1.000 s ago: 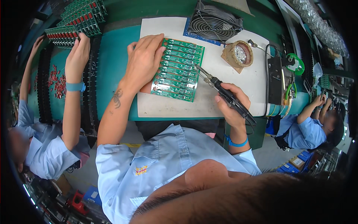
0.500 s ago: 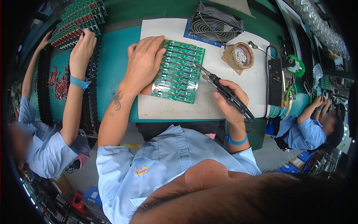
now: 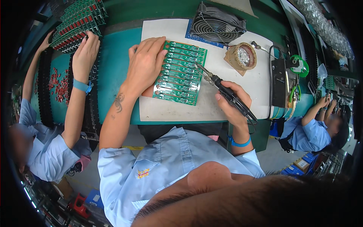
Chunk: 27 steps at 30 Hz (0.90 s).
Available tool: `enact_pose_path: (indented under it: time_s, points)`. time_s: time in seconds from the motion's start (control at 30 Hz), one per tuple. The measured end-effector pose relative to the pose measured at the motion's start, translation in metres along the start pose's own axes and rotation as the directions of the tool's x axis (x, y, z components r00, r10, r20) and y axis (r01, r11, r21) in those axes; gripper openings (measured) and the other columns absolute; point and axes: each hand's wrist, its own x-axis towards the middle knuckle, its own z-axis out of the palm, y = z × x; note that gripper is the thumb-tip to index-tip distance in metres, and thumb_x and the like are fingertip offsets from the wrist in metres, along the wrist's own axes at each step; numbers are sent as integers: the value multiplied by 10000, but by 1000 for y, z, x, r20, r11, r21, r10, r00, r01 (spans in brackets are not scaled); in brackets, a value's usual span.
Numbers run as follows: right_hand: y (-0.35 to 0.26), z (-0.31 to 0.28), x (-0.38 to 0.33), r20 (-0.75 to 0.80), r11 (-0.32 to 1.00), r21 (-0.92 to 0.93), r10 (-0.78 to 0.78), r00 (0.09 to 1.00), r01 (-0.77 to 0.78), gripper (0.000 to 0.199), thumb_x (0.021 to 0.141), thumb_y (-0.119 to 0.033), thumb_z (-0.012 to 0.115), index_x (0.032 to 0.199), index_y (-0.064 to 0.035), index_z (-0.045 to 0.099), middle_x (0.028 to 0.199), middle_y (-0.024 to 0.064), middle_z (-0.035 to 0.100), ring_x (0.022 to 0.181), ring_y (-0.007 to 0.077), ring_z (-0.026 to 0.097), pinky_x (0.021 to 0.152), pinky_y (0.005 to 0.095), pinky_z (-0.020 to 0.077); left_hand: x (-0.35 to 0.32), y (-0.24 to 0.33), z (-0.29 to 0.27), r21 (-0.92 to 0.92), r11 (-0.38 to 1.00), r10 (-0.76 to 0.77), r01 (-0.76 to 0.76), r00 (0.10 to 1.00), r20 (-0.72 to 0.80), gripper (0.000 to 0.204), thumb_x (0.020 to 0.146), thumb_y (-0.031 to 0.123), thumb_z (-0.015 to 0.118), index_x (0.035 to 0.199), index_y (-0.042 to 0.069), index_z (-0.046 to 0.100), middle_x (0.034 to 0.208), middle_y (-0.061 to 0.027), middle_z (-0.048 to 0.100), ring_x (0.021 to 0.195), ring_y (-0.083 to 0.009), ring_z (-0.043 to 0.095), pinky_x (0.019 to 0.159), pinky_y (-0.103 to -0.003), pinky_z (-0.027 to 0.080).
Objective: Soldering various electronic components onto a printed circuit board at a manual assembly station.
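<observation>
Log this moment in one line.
left hand: resting on green rectangular circuit-board panel | right hand: holding black metal-tipped handheld tool | tool tip: at panel

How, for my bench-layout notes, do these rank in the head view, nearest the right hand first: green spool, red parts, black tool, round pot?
1. Black tool: held in the right hand.
2. Round pot: farther up the picture.
3. Green spool: farther right.
4. Red parts: far left.

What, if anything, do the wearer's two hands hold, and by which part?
The right hand holds a black soldering tool by its handle. The left hand lies on the left edge of a green circuit board; whether it grips cannot be told.
</observation>
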Motion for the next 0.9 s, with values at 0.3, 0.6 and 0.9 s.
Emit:
enact_pose_path:
  time_s: [0.3,0.6,0.9]
  points:
    - [-3,-5,-3,-73,999,-30,37,997,-39,382,752,8,794,1123,22,706,939,112,748,741,166,651,686,253,506,0,1,-2,7,1000,-19,19,999,26,347,986,131,637,1326,60,639,1290,-71,690,1206,-212,613,1051,-408,374]
    - [2,3,8,-66,1000,-6,-2,998,2,381,753,10,791,1125,15,709,924,104,755,742,157,661,696,253,520,0,-1,1,-16,1000,0,0,1000,6,287,981,136,631,1254,58,673,1266,-63,682,1189,-224,605,1010,-438,371]
    - [2,3,11,-50,999,-24,44,998,-45,393,754,11,792,1138,11,707,919,99,757,761,152,678,707,246,524,-1,-1,3,-6,1000,13,-13,1000,-11,268,976,142,634,1225,62,692,1266,-58,683,1180,-224,606,1001,-436,376]
